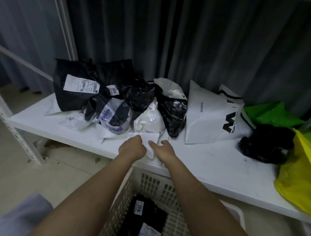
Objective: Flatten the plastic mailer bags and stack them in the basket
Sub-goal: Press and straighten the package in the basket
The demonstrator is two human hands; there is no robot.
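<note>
A small white mailer bag (150,138) lies on the white shelf (212,158) in front of a heap of crumpled black and white mailer bags (115,100). My left hand (132,146) grips the white bag's left edge with curled fingers. My right hand (162,148) holds its right side, thumb on top. Below the shelf edge stands a cream slotted basket (153,184) with a flat black mailer bag (143,222) lying inside it.
A large white bag with black lettering (210,114) stands right of the heap. Beside it lie a crumpled black bag (267,142), green bags (269,113) and a yellow bag (301,176). A grey curtain hangs behind. A white shelf post (12,126) rises at left.
</note>
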